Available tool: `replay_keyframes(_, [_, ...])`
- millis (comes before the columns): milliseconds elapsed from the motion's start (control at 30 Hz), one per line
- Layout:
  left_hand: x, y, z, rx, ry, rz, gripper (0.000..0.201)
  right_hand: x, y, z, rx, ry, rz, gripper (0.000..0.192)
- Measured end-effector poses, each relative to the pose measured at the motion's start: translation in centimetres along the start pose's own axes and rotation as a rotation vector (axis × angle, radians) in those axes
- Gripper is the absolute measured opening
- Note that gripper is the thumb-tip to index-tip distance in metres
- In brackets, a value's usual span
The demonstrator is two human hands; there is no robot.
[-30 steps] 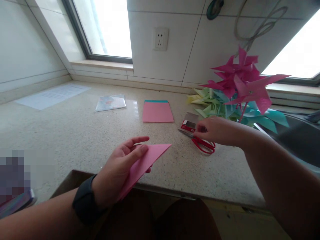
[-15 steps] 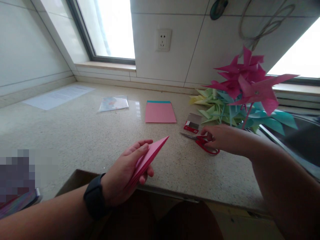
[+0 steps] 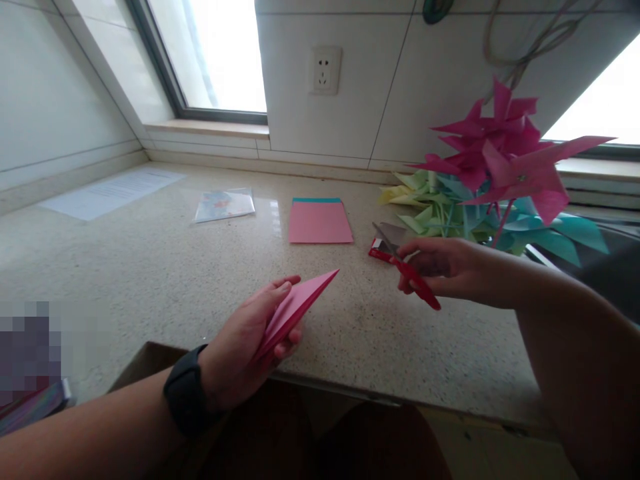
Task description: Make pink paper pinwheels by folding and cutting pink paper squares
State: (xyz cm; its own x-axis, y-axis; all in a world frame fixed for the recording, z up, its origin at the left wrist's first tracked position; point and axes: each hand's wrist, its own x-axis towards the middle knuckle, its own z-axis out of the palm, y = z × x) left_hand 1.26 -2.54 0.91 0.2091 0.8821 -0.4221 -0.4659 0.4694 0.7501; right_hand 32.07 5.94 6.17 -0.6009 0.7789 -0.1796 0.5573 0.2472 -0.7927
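Note:
My left hand (image 3: 260, 330) is closed around folded pink paper (image 3: 300, 303), thumb on top and fingers beneath; its pointed tip faces up and right. On the right, my right hand (image 3: 440, 263) grips red-handled scissors (image 3: 414, 280) above the counter, their blades pointing up and left. Behind the blades lies a small red box (image 3: 383, 250), partly covered by them. A stack of pink square paper (image 3: 321, 223) rests flat beyond my hands, with a blue strip showing along its far edge.
Paper pinwheels (image 3: 500, 160) in pink, green, yellow and blue stand at the right, close behind my right forearm. A clear packet (image 3: 225, 205) and a printed sheet (image 3: 113, 193) lie at the back left of the speckled counter (image 3: 150, 273). A wall socket (image 3: 326, 70) is above.
My right hand has lifted the scissors off the counter and turned them, so the blades now point more upward. My left hand still holds the folded paper in nearly the same spot.

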Motion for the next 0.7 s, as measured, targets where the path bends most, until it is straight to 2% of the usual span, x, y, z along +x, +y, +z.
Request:
replay_keyframes(67, [0.1,0.0,-0.1,-0.004,-0.020,-0.007,0.031,0.3,-0.1,1.1,0.233,-0.024,-0.074,0.043])
replay_keyframes(167, [0.0,-0.1,-0.1,-0.011,-0.038,-0.031,0.031,1.3,-0.3,3.6,0.435,-0.014,-0.117,0.031])
replay_keyframes(333, [0.0,-0.1,-0.1,-0.019,-0.040,-0.025,0.032,2.4,0.3,6.9,0.661,-0.106,-0.257,0.044])
replay_keyframes(567, [0.2,-0.1,0.0,-0.038,-0.040,-0.032,0.033,2.0,1.2,7.1,0.989,-0.460,-0.336,0.057])
replay_keyframes(700, [0.0,-0.1,-0.1,-0.060,-0.047,-0.039,0.033,1.6,0.9,7.5,1.145,-0.592,-0.366,0.067])
